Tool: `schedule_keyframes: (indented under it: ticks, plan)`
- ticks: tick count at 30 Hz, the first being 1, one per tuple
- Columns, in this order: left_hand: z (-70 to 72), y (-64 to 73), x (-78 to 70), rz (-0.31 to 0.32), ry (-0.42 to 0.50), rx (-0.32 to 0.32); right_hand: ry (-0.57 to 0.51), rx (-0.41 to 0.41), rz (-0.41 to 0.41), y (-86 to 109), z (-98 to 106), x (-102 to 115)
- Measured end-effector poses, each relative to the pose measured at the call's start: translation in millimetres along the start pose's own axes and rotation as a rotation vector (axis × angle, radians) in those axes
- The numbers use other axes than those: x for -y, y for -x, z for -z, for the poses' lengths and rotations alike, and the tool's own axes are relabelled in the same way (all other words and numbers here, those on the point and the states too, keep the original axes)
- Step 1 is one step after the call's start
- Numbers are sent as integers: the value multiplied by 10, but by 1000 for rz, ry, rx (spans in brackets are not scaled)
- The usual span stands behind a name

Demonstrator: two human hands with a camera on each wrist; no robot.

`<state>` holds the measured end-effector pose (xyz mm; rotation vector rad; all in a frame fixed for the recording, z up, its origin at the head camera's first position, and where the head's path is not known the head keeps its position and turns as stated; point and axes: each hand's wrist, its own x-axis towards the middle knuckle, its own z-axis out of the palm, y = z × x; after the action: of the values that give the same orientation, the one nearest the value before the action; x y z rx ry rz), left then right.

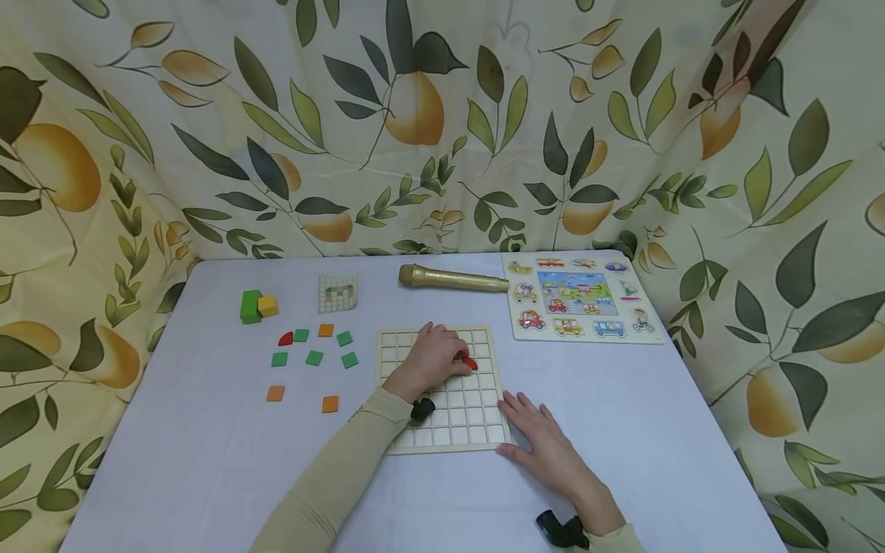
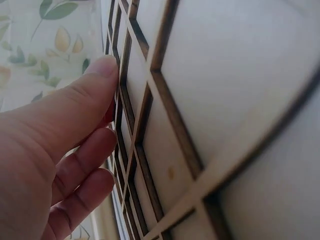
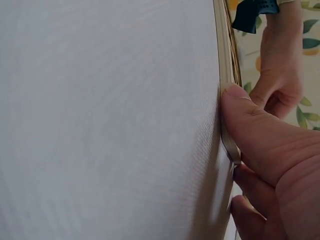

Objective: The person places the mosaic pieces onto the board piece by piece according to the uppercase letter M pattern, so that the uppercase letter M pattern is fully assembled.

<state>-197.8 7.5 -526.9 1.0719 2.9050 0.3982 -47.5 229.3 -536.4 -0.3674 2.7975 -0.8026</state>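
My left hand (image 1: 432,361) reaches over a wooden grid board (image 1: 459,417) and pinches a small red piece (image 1: 471,362) low over the cells at its right side. In the left wrist view the thumb and curled fingers are right at the grid ridges, with a sliver of red between them, mostly hidden. My right hand (image 1: 546,444) lies flat with fingers extended, touching the board's right edge. Its thumb (image 3: 240,102) rests on the board's rim near the corner in the right wrist view.
Left of the board lie several green squares (image 1: 314,358), orange squares (image 1: 330,404) and a red quarter-round piece (image 1: 286,339). Behind them are a green block (image 1: 250,307), a yellow block (image 1: 267,306) and a small patterned card (image 1: 337,293). A gold microphone (image 1: 456,279) touches a vehicle picture board (image 1: 522,306).
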Motion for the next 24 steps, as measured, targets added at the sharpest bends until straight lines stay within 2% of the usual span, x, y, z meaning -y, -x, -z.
schedule_keyframes:
  ticks: [20,24]
  plan:
    - [65,16,-6,-19,5,15,-7,-4,13,-3,-4,-3]
    - [103,49,22,-35,35,3,-12,3,4,-4,-11,-3]
